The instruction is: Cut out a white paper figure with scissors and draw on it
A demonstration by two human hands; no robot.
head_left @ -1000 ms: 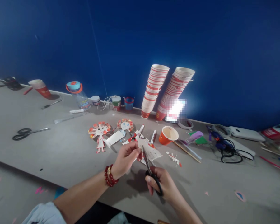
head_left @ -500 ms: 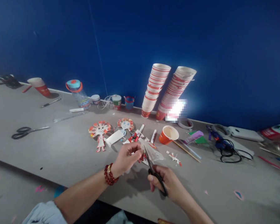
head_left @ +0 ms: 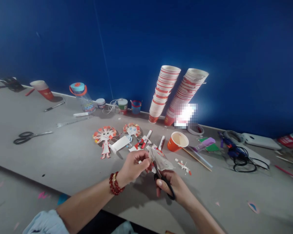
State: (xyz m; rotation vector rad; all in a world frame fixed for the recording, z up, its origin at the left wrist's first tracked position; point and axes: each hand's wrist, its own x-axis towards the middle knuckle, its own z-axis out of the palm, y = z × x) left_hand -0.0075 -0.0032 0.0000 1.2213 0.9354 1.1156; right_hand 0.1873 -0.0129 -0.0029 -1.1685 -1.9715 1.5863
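A whitish piece of paper [head_left: 162, 160] is pinched between the fingers of my left hand [head_left: 135, 166], above the table. My right hand [head_left: 172, 187] grips black-handled scissors [head_left: 166, 185], whose blades point up and lie against the paper. Behind the left hand lie a paper doll [head_left: 105, 143] with a fringed red-and-white head and a second one [head_left: 132, 130] with blue eyes. A white rolled or curved piece [head_left: 120, 144] lies beside them. Red-and-white markers [head_left: 146, 139] and cup scraps lie just past my fingers, partly hidden by them.
An orange paper cup [head_left: 177, 142] stands right of the markers, near a wooden stick [head_left: 197, 159]. Two tall cup stacks [head_left: 164, 94] lean at the blue wall. Another pair of scissors [head_left: 31, 136] lies left. A glue gun [head_left: 234, 149] with its black cord is right.
The paper has turned slightly in my left hand, showing more of its face beside the blades. My right hand with the scissors has shifted very little. The view has moved slightly.
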